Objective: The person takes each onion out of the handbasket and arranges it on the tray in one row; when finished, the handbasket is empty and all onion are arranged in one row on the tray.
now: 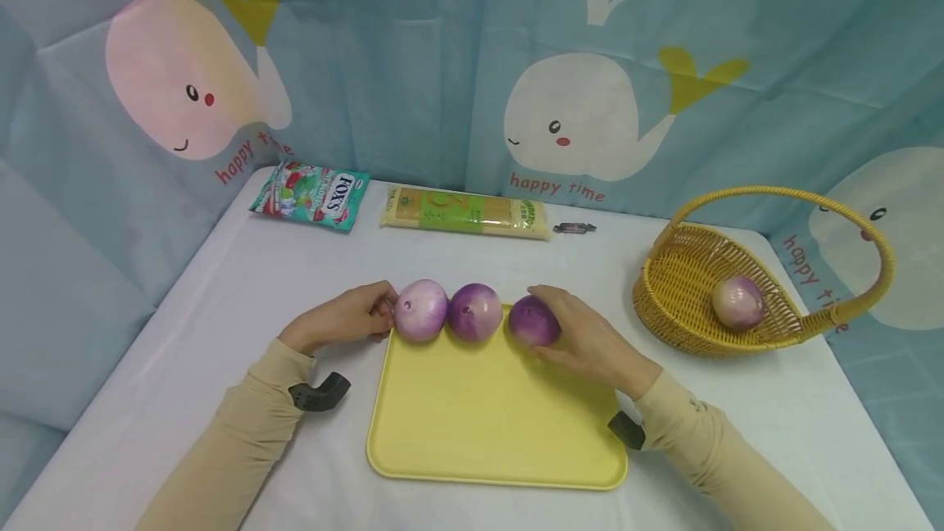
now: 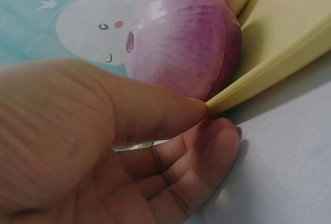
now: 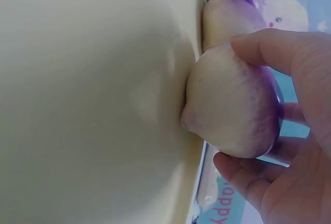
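Observation:
In the head view, a yellow tray (image 1: 479, 416) lies on the white table with two purple-and-white onions at its far edge: a pale onion (image 1: 421, 310) at the far left corner and a darker onion (image 1: 474, 312) beside it. My left hand (image 1: 347, 319) is at that corner. The left wrist view has its thumb (image 2: 165, 107) and fingers pinching the tray's rim (image 2: 269, 76), close against the pale onion. With thumb and fingers spread round it, my right hand (image 1: 593, 342) grips a third onion (image 1: 533, 320) at the far edge, right of the others.
A wicker basket (image 1: 667, 326) with a tall handle stands at the right, holding another onion (image 1: 738, 302). Along the back lie a green Fox's candy bag (image 1: 310, 195), a long pack of noodles (image 1: 465, 212) and a small wrapped candy (image 1: 574, 228). A whale-print curtain (image 1: 413, 64) hangs behind.

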A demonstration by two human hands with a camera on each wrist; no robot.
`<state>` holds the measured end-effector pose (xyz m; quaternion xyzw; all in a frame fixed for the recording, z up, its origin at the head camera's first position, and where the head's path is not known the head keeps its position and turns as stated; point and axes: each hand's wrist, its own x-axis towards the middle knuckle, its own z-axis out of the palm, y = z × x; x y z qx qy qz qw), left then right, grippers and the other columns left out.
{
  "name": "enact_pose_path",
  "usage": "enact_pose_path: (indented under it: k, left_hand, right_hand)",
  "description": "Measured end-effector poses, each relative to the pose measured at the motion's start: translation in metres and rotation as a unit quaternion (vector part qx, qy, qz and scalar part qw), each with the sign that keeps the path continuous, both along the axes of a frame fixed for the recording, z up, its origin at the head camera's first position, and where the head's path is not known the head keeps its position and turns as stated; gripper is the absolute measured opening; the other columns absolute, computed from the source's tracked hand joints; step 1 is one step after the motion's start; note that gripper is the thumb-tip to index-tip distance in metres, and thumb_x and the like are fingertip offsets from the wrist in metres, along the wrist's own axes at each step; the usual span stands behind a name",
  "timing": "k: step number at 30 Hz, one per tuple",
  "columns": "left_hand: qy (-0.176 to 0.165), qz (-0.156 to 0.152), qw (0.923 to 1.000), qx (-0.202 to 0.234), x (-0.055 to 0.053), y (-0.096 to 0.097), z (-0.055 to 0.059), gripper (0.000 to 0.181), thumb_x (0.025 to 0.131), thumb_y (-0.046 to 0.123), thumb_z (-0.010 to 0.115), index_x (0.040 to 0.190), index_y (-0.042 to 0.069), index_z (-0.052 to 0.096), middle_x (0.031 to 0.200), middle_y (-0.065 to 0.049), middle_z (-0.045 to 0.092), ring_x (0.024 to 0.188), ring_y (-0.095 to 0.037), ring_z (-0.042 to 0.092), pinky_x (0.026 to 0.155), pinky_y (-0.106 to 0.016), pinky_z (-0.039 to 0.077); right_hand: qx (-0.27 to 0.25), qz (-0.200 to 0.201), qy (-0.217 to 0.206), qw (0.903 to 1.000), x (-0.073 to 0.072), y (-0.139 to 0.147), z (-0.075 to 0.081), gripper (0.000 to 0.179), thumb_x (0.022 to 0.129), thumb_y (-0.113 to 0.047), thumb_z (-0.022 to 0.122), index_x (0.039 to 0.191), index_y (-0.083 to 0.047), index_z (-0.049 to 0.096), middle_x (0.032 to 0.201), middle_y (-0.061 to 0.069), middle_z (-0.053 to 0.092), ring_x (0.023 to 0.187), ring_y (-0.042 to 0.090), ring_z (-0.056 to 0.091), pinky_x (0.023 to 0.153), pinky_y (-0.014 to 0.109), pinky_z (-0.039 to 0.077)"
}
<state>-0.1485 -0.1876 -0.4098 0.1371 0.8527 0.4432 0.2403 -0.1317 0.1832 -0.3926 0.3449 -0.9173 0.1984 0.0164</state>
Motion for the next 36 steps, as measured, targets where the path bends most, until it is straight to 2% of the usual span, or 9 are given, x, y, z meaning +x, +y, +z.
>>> enact_pose_path:
  k: [14,28,33,36]
  left_hand:
    - [-0.003,0.000,1.0000,0.005,-0.001,0.000,-0.002,0.032,0.084,-0.005,0.049,0.117,-0.005,0.052,0.085,-0.009,0.056,0.072,-0.017,0.055,0.068,-0.029,0.048]
    - [0.010,-0.006,0.9999,-0.007,0.001,0.001,0.001,0.032,0.085,-0.003,0.050,0.116,-0.005,0.052,0.083,-0.008,0.057,0.072,-0.017,0.055,0.068,-0.028,0.047]
    - [0.006,-0.003,1.0000,-0.005,0.001,0.001,0.002,0.033,0.084,-0.004,0.050,0.117,-0.005,0.052,0.083,-0.008,0.057,0.072,-0.017,0.055,0.068,-0.028,0.047]
    - [0.005,-0.003,1.0000,-0.004,0.001,0.001,0.002,0.033,0.084,-0.004,0.050,0.117,-0.005,0.052,0.083,-0.008,0.057,0.072,-0.017,0.055,0.068,-0.028,0.047]
  right_hand:
    - [-0.007,0.012,0.000,0.9999,-0.001,-0.011,0.000,0.086,0.078,-0.026,0.081,0.148,-0.008,0.035,0.145,0.015,0.047,0.130,0.030,0.053,0.107,0.042,0.045]
    - [0.000,0.001,-0.013,0.9999,0.000,-0.009,-0.001,0.088,0.078,-0.033,0.081,0.150,-0.013,0.035,0.148,0.017,0.042,0.131,0.033,0.051,0.104,0.046,0.046]
    - [0.006,-0.027,-0.022,0.9994,-0.001,0.001,0.011,0.085,0.082,-0.040,0.075,0.151,-0.017,0.033,0.152,0.015,0.038,0.137,0.035,0.044,0.107,0.051,0.043]
    - [-0.004,-0.056,-0.005,0.9984,-0.004,0.019,0.026,0.071,0.087,-0.036,0.070,0.147,-0.014,0.040,0.151,0.016,0.041,0.138,0.036,0.043,0.109,0.055,0.039]
